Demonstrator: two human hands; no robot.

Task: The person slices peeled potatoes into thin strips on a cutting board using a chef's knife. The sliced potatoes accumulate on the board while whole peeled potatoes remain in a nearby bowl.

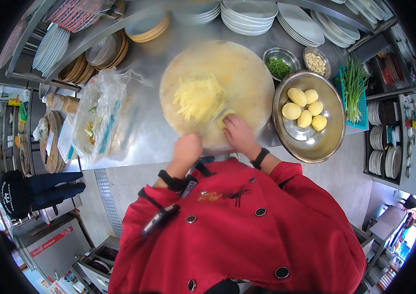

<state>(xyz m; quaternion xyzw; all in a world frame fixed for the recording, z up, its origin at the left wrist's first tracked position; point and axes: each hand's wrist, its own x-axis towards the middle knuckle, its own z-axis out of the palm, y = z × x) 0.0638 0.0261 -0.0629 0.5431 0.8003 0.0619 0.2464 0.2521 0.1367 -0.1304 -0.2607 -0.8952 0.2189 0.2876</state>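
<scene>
My left hand (187, 147) is closed around the handle of a kitchen knife. Its blade (214, 119) points up and right over a round, thick cutting board (246, 70). My right hand (240, 132) presses with bent fingertips on a piece of peeled potato (226, 117), right beside the blade. A loose heap of thin potato strips (200, 96) lies on the board, left of and beyond the blade. Right of the board, a large steel basin (335, 110) holds several whole peeled potatoes (304, 118). The knife handle is hidden in my fist.
Behind the basin stand a metal bowl of cut greens (278, 68) and a bowl of peeled garlic cloves (315, 63). Scallions (355, 88) lie in a teal basket. A plastic-covered container (95, 114) is at left. Stacked plates (250, 16) line the back. Another person (13, 193) stands far left.
</scene>
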